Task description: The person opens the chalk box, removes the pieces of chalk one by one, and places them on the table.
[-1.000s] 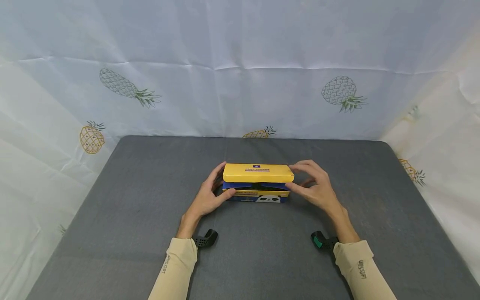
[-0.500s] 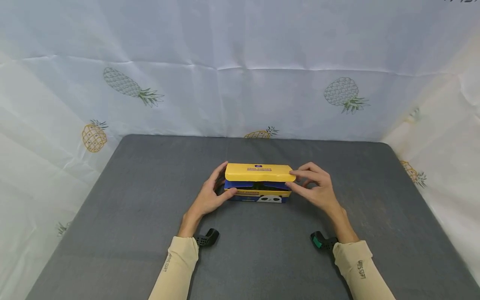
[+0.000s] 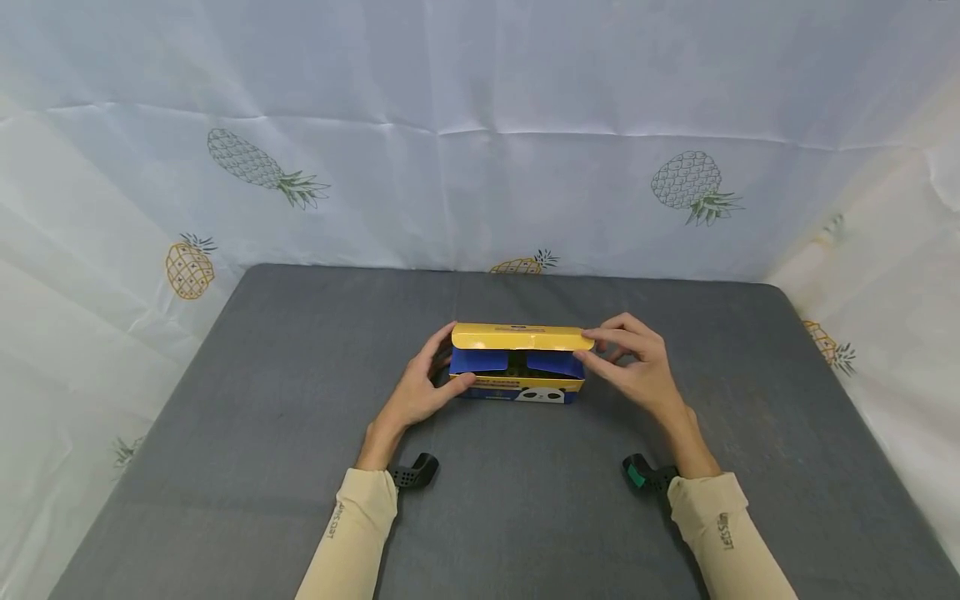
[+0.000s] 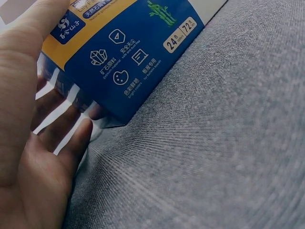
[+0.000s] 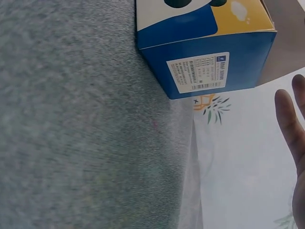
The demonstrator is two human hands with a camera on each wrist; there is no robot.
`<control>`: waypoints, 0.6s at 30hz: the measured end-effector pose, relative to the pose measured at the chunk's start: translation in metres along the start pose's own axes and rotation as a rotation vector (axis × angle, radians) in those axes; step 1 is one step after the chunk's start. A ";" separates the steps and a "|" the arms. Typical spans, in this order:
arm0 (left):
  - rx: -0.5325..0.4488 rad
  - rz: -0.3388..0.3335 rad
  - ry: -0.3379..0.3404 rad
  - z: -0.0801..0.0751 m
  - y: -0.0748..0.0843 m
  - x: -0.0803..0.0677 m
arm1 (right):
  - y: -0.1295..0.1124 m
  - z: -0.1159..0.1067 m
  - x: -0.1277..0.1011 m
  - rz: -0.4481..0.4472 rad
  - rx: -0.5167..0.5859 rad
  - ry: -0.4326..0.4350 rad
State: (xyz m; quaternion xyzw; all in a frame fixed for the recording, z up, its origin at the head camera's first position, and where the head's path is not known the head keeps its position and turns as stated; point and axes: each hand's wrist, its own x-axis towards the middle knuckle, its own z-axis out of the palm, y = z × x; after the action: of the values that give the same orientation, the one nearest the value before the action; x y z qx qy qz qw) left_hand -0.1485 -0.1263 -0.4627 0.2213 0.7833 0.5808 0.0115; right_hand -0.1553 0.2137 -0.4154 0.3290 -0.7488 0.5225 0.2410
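A blue and yellow cardboard chalk box point(image 3: 498, 390), with a panda on its front, sits on the table. Its yellow lid point(image 3: 517, 337) is raised, and two blue inner flaps point(image 3: 555, 362) show in the dark opening beneath. My left hand point(image 3: 420, 392) grips the left end, thumb on the front and fingers round the side and back. Print reading 24 and 72 shows on the box point(image 4: 138, 67) in the left wrist view. With index finger and thumb, my right hand point(image 3: 637, 367) holds the lid's right edge. The right wrist view shows a label point(image 5: 200, 72) on the box's end.
Grey cloth covers the table point(image 3: 517, 517). Behind it hangs a pale curtain point(image 3: 480, 192) with pineapple prints. Black bands point(image 3: 416, 472) sit on both wrists, next to rolled beige sleeves point(image 3: 348, 533).
The lid has tilted further up and back, with the right hand at its edge. More of the blue flaps and the dark inside shows. My left hand keeps its hold.
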 end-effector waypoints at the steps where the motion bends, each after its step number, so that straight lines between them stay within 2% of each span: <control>1: 0.002 0.001 0.001 0.000 0.000 0.000 | 0.000 0.000 0.001 0.006 0.000 -0.002; 11: -0.008 -0.026 0.007 0.000 0.002 -0.001 | -0.004 0.002 0.016 0.098 -0.112 0.035; 18: -0.024 -0.036 -0.005 0.000 0.001 0.000 | -0.004 0.004 0.028 0.166 -0.153 0.071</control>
State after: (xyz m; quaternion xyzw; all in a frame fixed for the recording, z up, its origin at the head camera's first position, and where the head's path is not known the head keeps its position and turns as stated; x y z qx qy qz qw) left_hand -0.1482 -0.1256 -0.4615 0.2088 0.7801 0.5892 0.0265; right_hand -0.1713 0.2021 -0.3951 0.2278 -0.8023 0.4932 0.2475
